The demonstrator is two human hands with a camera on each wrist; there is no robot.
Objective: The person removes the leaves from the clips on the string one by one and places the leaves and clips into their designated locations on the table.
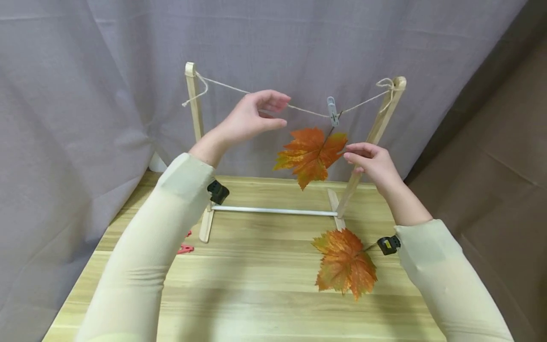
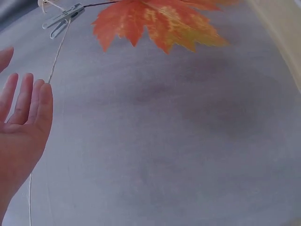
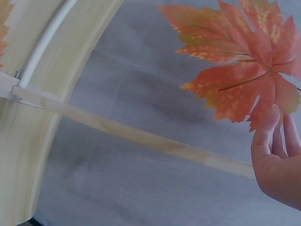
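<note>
An orange maple leaf point(image 1: 314, 154) hangs by its stem from a grey clothespin point(image 1: 333, 111) clipped on a sagging string point(image 1: 309, 112). My right hand point(image 1: 371, 164) is at the leaf's right edge; in the right wrist view its thumb and fingers pinch the tip of a lobe point(image 3: 287, 96). To the left of the leaf, my left hand point(image 1: 254, 116) is raised in front of the string with fingers loosely bent and nothing held. The left wrist view shows that hand's palm point(image 2: 23, 141) below the clothespin point(image 2: 63, 21).
The string joins two wooden posts point(image 1: 194, 104) of a stand with a white crossbar point(image 1: 273, 210). A second maple leaf point(image 1: 346, 263) lies on the wooden table point(image 1: 256, 294) at front right. Red clothespins point(image 1: 185, 249) lie partly behind the left sleeve. Grey curtain point(image 1: 273, 42) hangs behind.
</note>
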